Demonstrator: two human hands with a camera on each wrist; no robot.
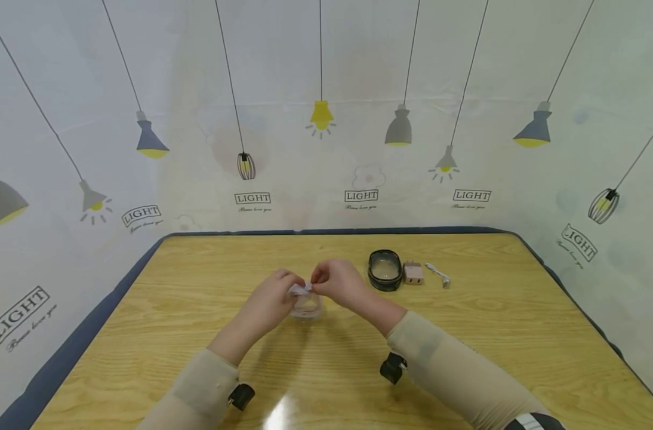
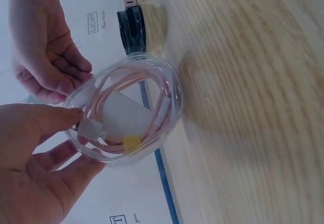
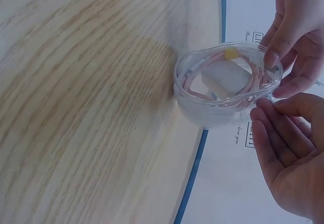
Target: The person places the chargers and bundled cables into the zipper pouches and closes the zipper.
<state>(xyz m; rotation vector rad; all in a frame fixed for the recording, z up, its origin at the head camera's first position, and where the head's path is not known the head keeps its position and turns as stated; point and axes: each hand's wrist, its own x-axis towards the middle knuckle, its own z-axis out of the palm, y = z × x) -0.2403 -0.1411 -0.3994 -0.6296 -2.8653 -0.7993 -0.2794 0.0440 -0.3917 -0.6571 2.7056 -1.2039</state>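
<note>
Left hand and right hand both pinch the case between their fingers, on or just over the bench; a hard tug against a loose hold could spill its cable

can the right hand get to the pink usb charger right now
Likely yes, after letting go: the right hand pinches at the clear case, and a black-trimmed case stands between that hand and the pink USB charger, but nothing covers the charger, so reaching over looks possible.
</note>
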